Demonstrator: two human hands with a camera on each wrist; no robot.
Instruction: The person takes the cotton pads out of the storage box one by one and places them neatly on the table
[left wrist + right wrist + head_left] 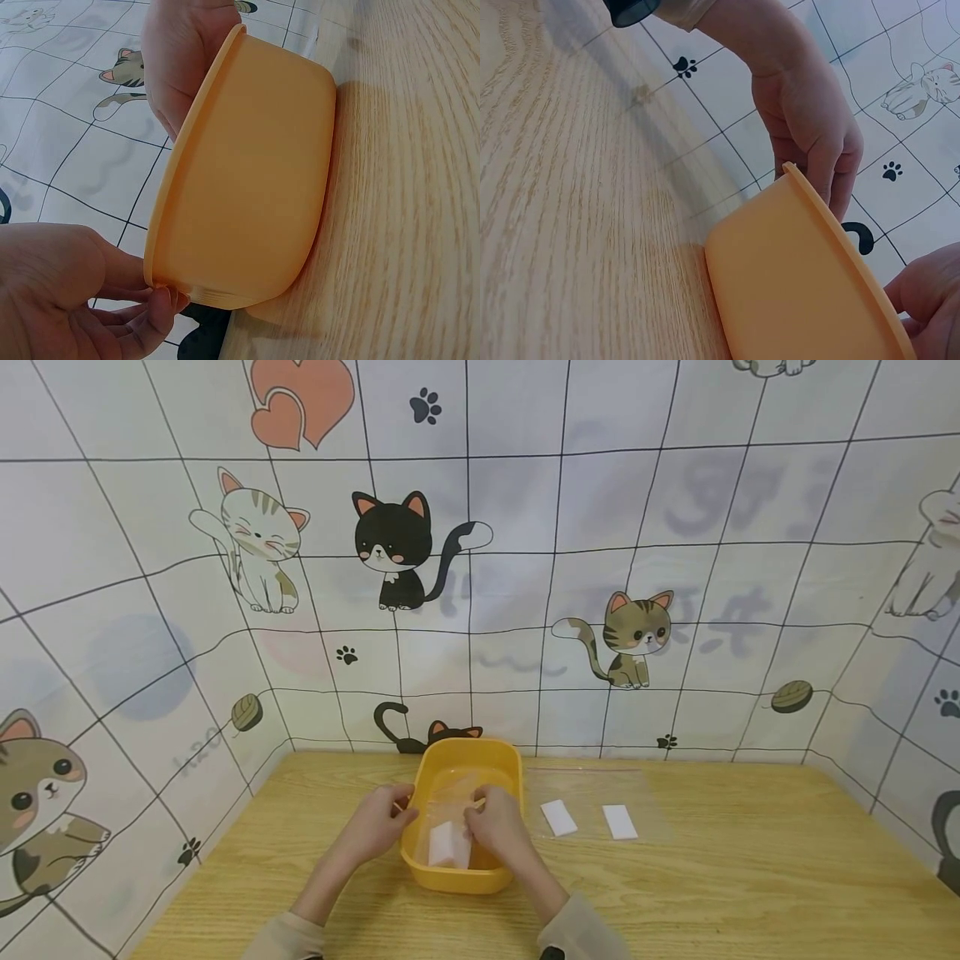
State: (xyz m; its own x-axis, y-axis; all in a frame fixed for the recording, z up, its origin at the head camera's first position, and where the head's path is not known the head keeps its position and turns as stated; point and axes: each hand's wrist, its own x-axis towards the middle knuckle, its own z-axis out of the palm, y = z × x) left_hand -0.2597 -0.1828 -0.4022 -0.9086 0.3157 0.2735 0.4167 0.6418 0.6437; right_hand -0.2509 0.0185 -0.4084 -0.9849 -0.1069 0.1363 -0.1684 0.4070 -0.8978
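Note:
A yellow plastic basin (459,882) stands on the table. In it lies a clear plastic bag (450,793), with white blocks (441,845) toward the near end. My left hand (384,820) grips the basin's left rim; in the left wrist view, its fingertips (161,307) curl at the rim and the outer wall. Over the right side of the basin, my right hand (497,822) pinches the clear bag, thumb and fingers close together. The right wrist view shows only part of this right hand (934,300), partly behind the basin wall.
Right of the basin, a second clear bag (592,783) lies flat on the wooden table (750,860), with two white rectangular pieces (619,822) on or in it. A cat-print wall covering (517,593) rises behind the table and along both sides.

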